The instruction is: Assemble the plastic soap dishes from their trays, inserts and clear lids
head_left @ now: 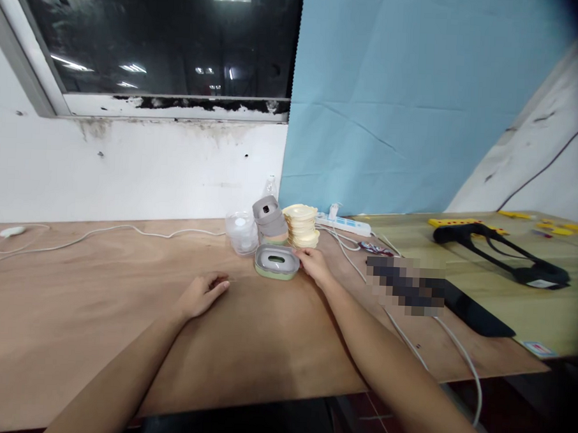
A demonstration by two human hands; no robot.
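Note:
My right hand (314, 265) rests on the wooden table (98, 310), its fingers touching the right side of a pale green oval container with a grey lid (277, 262). My left hand (203, 294) lies on the tabletop to the left, fingers loosely curled, holding nothing. Behind the container stand a stack of cream-yellow lids (302, 226), a tilted stack of grey-lidded containers (270, 219) and a stack of clear plastic cups (241, 232).
A white power strip (346, 225) with cables lies behind the stacks, and a white cable (101, 230) runs left along the wall. A black flat device (476, 312), a black bent holder (502, 252) and yellow pieces (461, 222) sit on the right. A blue sheet (409, 100) covers the wall.

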